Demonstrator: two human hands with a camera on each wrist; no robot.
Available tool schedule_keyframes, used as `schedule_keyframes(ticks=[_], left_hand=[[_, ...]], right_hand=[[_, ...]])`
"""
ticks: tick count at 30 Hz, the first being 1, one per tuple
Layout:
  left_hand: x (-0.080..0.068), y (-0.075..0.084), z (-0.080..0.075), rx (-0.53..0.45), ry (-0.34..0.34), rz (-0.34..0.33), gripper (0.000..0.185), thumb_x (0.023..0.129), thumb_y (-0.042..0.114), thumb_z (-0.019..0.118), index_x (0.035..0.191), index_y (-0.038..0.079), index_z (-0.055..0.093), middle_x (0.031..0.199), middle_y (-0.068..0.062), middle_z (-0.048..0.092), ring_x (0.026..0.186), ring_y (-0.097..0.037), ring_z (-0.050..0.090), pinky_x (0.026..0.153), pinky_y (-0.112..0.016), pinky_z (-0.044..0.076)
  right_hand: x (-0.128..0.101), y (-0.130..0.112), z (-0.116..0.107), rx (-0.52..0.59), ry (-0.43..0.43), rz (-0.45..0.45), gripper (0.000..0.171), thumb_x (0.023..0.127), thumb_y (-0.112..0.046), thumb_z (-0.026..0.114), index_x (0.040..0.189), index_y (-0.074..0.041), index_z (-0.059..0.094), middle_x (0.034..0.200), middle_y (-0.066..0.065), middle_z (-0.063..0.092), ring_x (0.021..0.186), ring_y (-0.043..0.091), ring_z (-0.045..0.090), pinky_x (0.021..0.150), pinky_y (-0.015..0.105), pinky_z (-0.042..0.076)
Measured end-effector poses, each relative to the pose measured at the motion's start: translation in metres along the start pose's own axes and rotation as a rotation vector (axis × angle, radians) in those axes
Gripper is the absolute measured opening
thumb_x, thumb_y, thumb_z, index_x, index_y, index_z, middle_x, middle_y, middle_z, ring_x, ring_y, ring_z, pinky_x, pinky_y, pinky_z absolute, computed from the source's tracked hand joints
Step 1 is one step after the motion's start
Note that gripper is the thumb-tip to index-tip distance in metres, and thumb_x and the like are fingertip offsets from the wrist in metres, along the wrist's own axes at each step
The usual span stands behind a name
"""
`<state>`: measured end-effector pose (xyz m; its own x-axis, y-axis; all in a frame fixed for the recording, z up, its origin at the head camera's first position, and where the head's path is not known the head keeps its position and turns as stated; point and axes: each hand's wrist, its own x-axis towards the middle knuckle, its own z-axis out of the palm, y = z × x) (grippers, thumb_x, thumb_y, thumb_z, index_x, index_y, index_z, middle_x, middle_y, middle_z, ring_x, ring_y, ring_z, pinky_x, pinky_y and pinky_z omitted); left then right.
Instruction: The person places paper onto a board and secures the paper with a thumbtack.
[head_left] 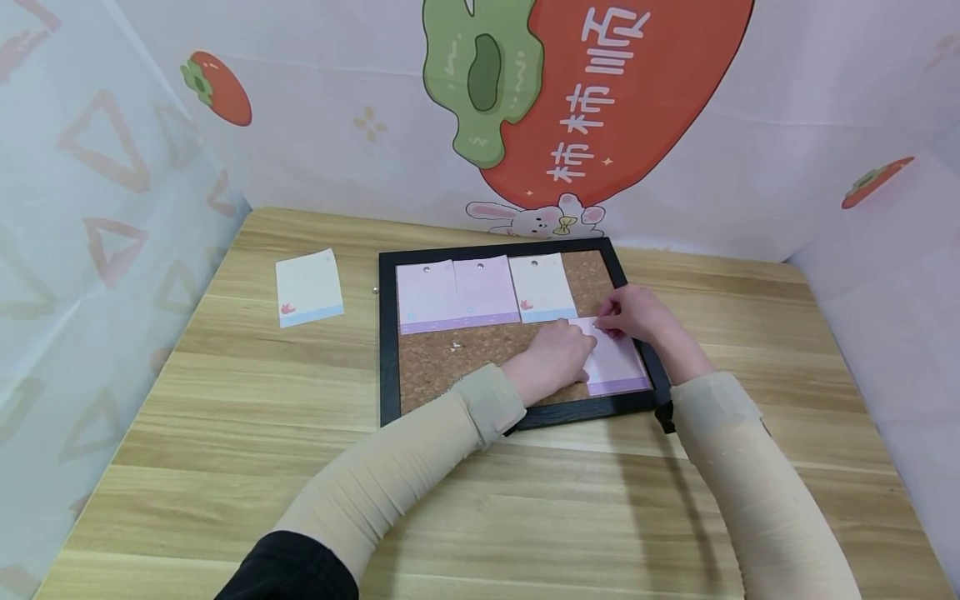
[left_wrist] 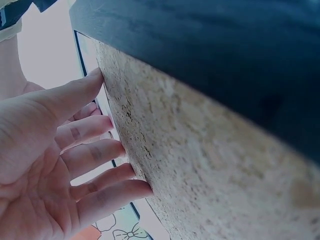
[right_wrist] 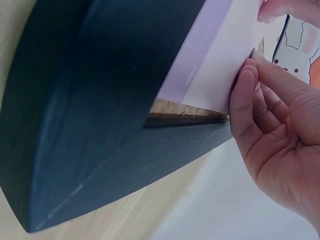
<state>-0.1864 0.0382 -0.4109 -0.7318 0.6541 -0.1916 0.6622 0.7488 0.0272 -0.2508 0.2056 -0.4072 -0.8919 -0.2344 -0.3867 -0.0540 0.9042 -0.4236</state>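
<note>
A black-framed cork board (head_left: 427, 371) lies on the wooden table. At its lower right is a lilac-edged note (head_left: 618, 362). My right hand (head_left: 637, 312) is at the top of this note, its thumb and index finger pinching a small pushpin (right_wrist: 252, 52) against the paper. My left hand (head_left: 551, 358) rests on the note's left side; in the left wrist view its fingers (left_wrist: 100, 155) are fairly straight, tips touching the board's surface. Pinned along the top row are two lilac-edged notes (head_left: 426, 296) and a blue-edged note (head_left: 542, 287).
A loose blue-edged note (head_left: 309, 287) lies on the table left of the board. A tiny pin (head_left: 376, 291) sits just outside the frame's left side, and small light bits (head_left: 456, 345) lie on the cork. Printed cloth (head_left: 322, 167) stands behind the table and at both sides.
</note>
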Motion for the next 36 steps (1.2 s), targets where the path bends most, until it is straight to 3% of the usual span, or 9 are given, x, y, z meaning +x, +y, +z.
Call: schedule_keyframes(ticks=[5,13,16,24,29,36], left_hand=[[-0.001,-0.001,-0.001,0.002,-0.006,0.009,0.036,0.094,0.043,0.067,0.119,0.017,0.070,0.112,0.000,0.072,0.105,-0.020,0.067,0.091,-0.031,0.055],[-0.001,-0.002,0.000,0.012,-0.040,0.019,0.036,0.096,0.043,0.065,0.120,0.017,0.069,0.116,0.001,0.071,0.110,-0.018,0.065,0.097,-0.030,0.052],[-0.001,-0.002,0.000,0.011,-0.044,0.023,0.033,0.096,0.041,0.065,0.119,0.017,0.069,0.114,0.002,0.071,0.109,-0.017,0.065,0.097,-0.029,0.051],[-0.004,-0.002,0.000,0.022,-0.048,0.022,0.030,0.100,0.038,0.060,0.120,0.018,0.069,0.116,-0.001,0.070,0.106,-0.019,0.065,0.093,-0.030,0.054],[-0.008,-0.002,0.000,0.012,-0.044,0.020,0.033,0.100,0.038,0.060,0.124,0.017,0.067,0.120,-0.004,0.068,0.105,-0.020,0.065,0.087,-0.032,0.058],[-0.011,-0.002,-0.001,-0.010,-0.075,0.025,0.047,0.100,0.042,0.059,0.140,0.018,0.057,0.139,-0.007,0.059,0.123,-0.022,0.058,0.099,-0.034,0.054]], right_hand=[[-0.003,0.006,0.000,0.015,0.002,-0.051,0.013,0.094,-0.014,0.068,0.090,-0.002,0.069,0.076,0.010,0.067,0.067,0.017,0.059,0.062,0.023,0.050],[-0.021,0.027,-0.002,0.028,0.076,-0.227,0.015,0.093,-0.009,0.069,0.105,-0.001,0.071,0.092,0.014,0.071,0.081,0.021,0.060,0.073,0.028,0.051],[-0.033,0.035,-0.003,0.026,0.106,-0.246,0.021,0.092,-0.010,0.071,0.110,0.000,0.070,0.100,0.015,0.071,0.090,0.024,0.061,0.081,0.032,0.051],[-0.060,0.053,0.001,0.049,0.118,-0.242,0.044,0.088,-0.014,0.077,0.127,-0.002,0.064,0.128,0.025,0.059,0.107,0.037,0.059,0.084,0.047,0.054],[-0.069,0.056,0.007,0.064,0.111,-0.254,0.051,0.088,-0.016,0.077,0.133,-0.003,0.060,0.135,0.027,0.053,0.116,0.040,0.053,0.094,0.057,0.050],[-0.075,0.059,0.015,0.010,0.133,-0.384,0.047,0.084,-0.005,0.078,0.128,0.000,0.064,0.142,0.027,0.051,0.127,0.045,0.047,0.100,0.059,0.043]])
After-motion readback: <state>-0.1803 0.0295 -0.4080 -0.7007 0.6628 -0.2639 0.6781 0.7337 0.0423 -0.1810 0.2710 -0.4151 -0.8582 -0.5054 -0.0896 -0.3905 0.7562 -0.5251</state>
